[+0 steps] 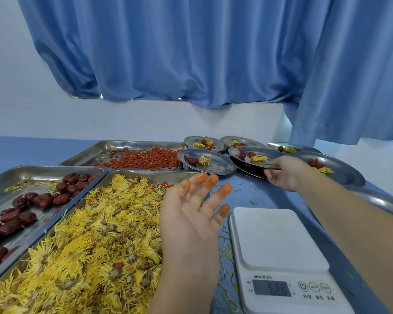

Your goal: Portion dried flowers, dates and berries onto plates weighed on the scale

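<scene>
Scale (279,245), white, sits nearest on the blue table (259,196), right of centre; its display is lit but too blurred to read. To its left a steel tray (163,174) is heaped with yellow dried flowers (89,245), a few red berries mixed in. The left hand (191,214) hovers over this tray's right edge, palm up and empty, its fingers (224,189) spread loosely with orange-stained tips. Further left, a second tray (55,169) holds dark red dates (21,211) and stray petals. Loose petals lie on the table around the scale.

Beyond the scale, the right hand (286,175) reaches forward and pinches the near rim of a plate (259,165), which carries a flower, a date and some berries and lies over other plates. Just left of it, another plate (213,166) holds dates and a flower; to the right a third (340,168) holds berries and a flower. Behind the flower tray, a third tray (134,143) carries the berries (145,160). More filled plates stand at the back, below a blue curtain (191,53).
</scene>
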### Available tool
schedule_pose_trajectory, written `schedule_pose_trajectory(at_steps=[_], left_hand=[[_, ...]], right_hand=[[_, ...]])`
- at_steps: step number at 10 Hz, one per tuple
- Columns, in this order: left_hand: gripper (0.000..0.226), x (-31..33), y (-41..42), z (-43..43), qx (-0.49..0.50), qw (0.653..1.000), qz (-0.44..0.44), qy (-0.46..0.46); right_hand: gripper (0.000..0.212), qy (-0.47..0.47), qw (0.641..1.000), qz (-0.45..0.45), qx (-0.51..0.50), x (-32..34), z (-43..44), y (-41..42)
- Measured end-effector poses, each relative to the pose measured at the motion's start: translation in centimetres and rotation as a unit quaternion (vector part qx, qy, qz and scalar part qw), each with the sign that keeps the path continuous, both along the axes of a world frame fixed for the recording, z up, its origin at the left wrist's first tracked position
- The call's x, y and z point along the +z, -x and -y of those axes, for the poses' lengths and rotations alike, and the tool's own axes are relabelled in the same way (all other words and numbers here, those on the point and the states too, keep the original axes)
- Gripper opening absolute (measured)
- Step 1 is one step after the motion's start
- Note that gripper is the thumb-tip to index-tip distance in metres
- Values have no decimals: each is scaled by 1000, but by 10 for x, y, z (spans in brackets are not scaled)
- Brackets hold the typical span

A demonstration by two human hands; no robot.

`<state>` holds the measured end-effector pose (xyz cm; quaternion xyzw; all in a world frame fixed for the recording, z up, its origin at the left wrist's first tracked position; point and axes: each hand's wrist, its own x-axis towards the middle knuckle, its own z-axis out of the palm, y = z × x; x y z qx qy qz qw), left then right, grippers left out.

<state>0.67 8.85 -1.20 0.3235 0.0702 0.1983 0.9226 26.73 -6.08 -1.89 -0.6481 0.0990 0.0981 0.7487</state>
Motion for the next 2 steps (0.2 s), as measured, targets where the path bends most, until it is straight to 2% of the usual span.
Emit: schedule_pose_trajectory(at_steps=[2], left_hand=[[30, 0, 2, 2, 7, 1000, -1, -14]], right_hand=[[30, -24, 999, 5, 27, 5, 15, 26]])
